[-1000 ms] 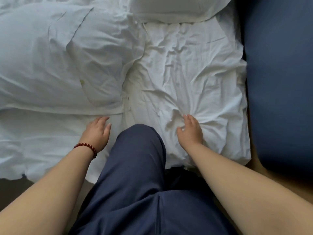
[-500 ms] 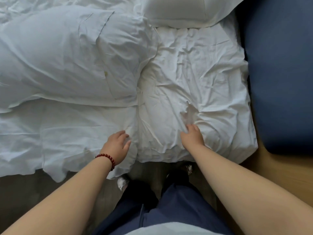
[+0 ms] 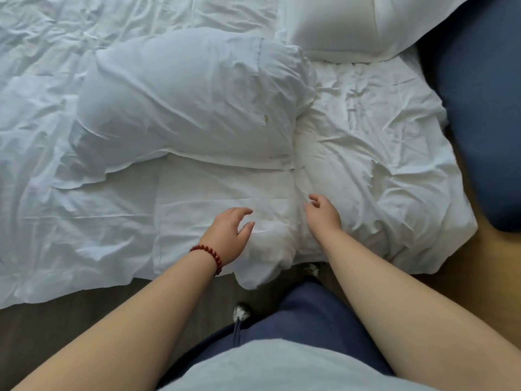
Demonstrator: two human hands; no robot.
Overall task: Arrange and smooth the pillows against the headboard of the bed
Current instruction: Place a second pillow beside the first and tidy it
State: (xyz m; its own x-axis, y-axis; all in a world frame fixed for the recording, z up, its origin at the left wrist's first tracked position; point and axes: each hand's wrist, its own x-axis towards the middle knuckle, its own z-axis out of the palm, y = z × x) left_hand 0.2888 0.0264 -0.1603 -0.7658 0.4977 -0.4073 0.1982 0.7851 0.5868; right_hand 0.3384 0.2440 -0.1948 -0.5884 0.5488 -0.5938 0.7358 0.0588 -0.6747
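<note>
We judged the job about half done: on the bed (image 3: 56, 221) one plump pillow (image 3: 183, 108) lay askew, well apart from the blue headboard (image 3: 479, 94), the wrinkled pillow (image 3: 380, 165) beside the headboard was unsmoothed, and only the far pillow (image 3: 352, 21) looked tidy. Our left hand (image 3: 228, 235) rested open on a flat pillow (image 3: 211, 193) at the bed's edge; our right hand (image 3: 321, 215), open too, touched the wrinkled pillow's near side, gripping nothing.
</note>
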